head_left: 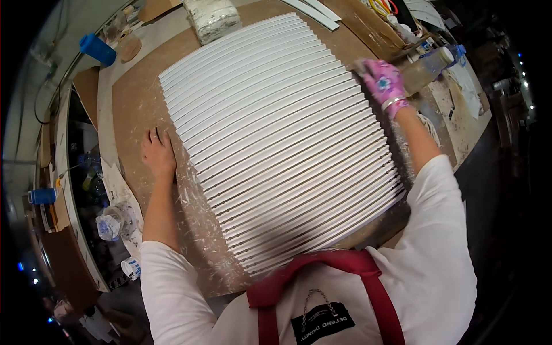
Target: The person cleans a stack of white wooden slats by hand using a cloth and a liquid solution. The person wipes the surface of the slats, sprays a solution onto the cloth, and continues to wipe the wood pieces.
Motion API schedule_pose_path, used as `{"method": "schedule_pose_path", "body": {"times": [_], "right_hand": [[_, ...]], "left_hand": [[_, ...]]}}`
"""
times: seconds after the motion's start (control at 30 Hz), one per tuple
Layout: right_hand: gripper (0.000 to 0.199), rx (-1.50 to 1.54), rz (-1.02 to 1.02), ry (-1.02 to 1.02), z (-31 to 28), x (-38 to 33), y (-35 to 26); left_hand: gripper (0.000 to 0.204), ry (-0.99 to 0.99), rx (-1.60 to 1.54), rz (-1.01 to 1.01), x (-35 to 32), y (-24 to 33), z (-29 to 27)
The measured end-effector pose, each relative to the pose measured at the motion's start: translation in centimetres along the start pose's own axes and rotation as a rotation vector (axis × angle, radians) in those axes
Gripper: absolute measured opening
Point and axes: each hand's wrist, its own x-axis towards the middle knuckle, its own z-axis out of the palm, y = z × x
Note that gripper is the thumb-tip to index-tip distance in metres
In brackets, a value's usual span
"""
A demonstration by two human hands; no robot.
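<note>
Many narrow white strips lie side by side in a long row across a brown board. Beside their left ends, my bare left hand rests on the board with its fingers apart, holding nothing. At the right ends of the strips is my right hand, in a pink flowered glove with a bracelet at the wrist. Its fingers are bent round something small and brownish, blurred by motion, whose kind I cannot make out.
A wrapped white block and loose white strips lie at the far side. A blue cup stands far left. Plastic bottles lie right of the glove, below a cardboard box. White shavings litter the board's near left.
</note>
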Motion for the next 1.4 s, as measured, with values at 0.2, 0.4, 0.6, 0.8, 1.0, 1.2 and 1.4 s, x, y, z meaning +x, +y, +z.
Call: {"method": "schedule_pose_path", "body": {"times": [0.2, 0.4, 0.6, 0.8, 1.0, 1.2, 1.4], "right_hand": [[0.031, 0.082, -0.318, 0.053, -0.1, 1.7, -7.0], [0.031, 0.047, -0.11, 0.039, -1.5, 1.3, -1.4], [0.034, -0.174, 0.003, -0.054, -0.2, 2.4, 0.0], [0.015, 0.453, -0.382, -0.085, -1.5, 6.1, -23.0], [0.013, 0.234, -0.563, -0.158, 1.2, 7.6, -29.1], [0.019, 0.374, -0.651, 0.06, 1.0, 7.1, -33.7], [0.011, 0.181, -0.536, 0.023, -0.7, 9.9, -33.4]], "left_hand": [[0.048, 0.03, -0.045, 0.025, 0.3, -0.6, 0.6], [0.047, 0.039, -0.045, 0.029, 0.1, 0.0, 0.8], [0.046, -0.022, 0.022, 0.035, 0.1, -0.3, 0.7], [0.047, 0.071, 0.014, 0.026, 0.6, -1.0, 1.5], [0.046, 0.115, -0.034, 0.034, 0.0, -0.2, 0.4], [0.046, 0.124, -0.094, 0.015, -0.4, 0.3, 0.6], [0.046, 0.129, -0.114, 0.022, -0.3, 0.5, 0.0]]}}
